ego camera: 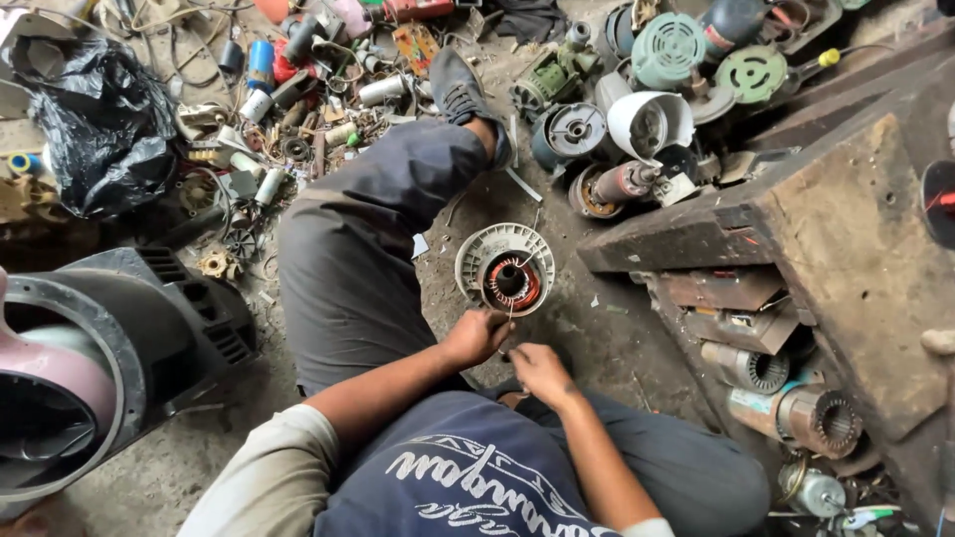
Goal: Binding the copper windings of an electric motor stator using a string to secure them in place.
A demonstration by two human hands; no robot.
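On the dirt floor, between the bent knees:
Landmark: round motor stator, pale ribbed housing, copper windings ringed about a dark bore, lying flat on the ground.
Left hand: just below the stator, fingers curled in, pinching what looks like a thin wire or lead running up to the windings; too small to tell more.
Right hand: below and slightly right of the stator, near the left hand, fingers bunched closed; cannot tell whether anything is gripped.
Arms: both forearms bare, reaching forward from a dark blue shirt, elbows bent, wrists angled inward toward each other.
Wooden shelf: right of the stator, rough, stained, heavy timber; in its lower openings, cylindrical motors with copper coils and finned metal ends.
Black plastic bag: far upper left of the stator, crumpled, glossy, contents hidden.
Fan housing: left of the stator, large, dark, round opening, pink moulded part inside.
Scrap heap: above and right of the stator, green, white and grey motor casings, round grilles, rusted rotors.
Small parts: above left of the stator, capacitors, wires, cylinders scattered on the dirt.
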